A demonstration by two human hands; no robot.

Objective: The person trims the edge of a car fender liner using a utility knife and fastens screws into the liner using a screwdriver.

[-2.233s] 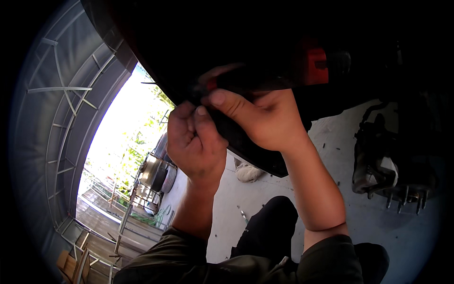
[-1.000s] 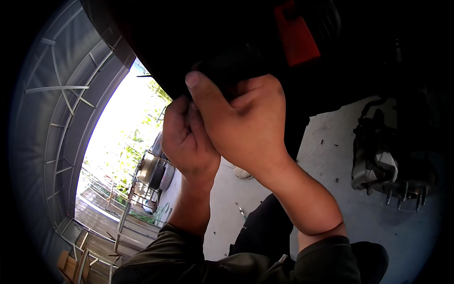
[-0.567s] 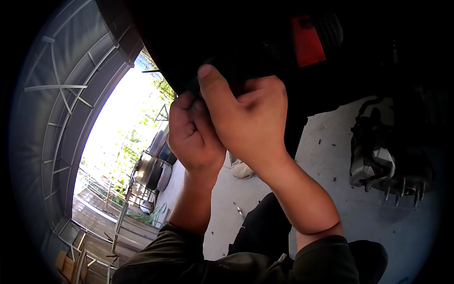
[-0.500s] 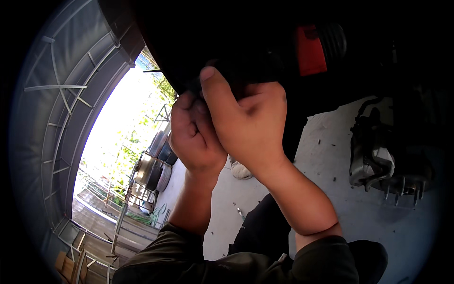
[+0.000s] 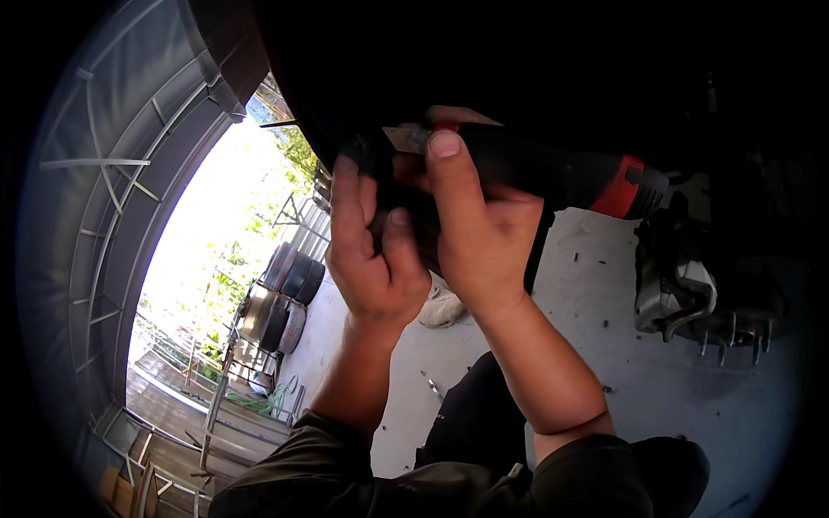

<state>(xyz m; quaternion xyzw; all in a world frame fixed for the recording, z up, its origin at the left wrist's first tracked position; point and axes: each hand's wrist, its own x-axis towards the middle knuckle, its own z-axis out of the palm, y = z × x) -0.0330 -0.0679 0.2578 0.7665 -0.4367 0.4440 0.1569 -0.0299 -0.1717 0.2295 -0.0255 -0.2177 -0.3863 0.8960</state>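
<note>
My right hand (image 5: 484, 229) is wrapped round a black-and-red handheld tool (image 5: 540, 168), its thumb lying along the near side. The tool has a thick black body, a red band and a ridged end toward the right. At its left end is a short grey metal tip; the exact kind of tool cannot be made out. To the left, my left hand (image 5: 376, 259) has its fingers stretched upward and its thumb apart. Those fingertips reach the dark edge of a large black shape (image 5: 319, 78) overhead, where deep shadow hides what they touch.
On the right hangs a metal wheel hub with studs (image 5: 734, 324), beside a brake caliper (image 5: 678, 293). Stacked wheels (image 5: 281, 298) stand at the left near a metal rack. A pen-like item (image 5: 432, 386) lies on the pale floor (image 5: 501, 406), with small dark bits scattered about.
My right hand has drawn back right and slightly down, bringing the tool's body and metal tip into the light. My left fingers have straightened, and the hands have moved apart.
</note>
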